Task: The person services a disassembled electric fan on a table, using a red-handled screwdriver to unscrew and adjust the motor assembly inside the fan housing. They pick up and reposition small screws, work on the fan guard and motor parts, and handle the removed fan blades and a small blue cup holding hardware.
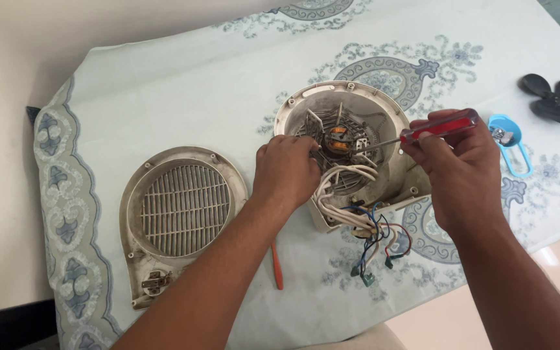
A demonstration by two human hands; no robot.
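Observation:
An opened white fan heater body (384, 110) lies on the patterned cloth, its coil and copper motor (339, 139) exposed. My left hand (286, 172) rests on the heater's left side, fingers pressed into the inner parts. My right hand (458, 172) grips a red-handled screwdriver (439, 126), whose shaft points left to a small metal piece near the motor. White and coloured wires (371, 236) spill out of the heater's lower edge.
The removed front grille cover (179, 210) lies to the left. An orange tool (277, 266) lies partly under my left forearm. A blue plastic ring piece (516, 152) and a black fan blade (555, 100) sit at the right. The table edge runs along the lower right.

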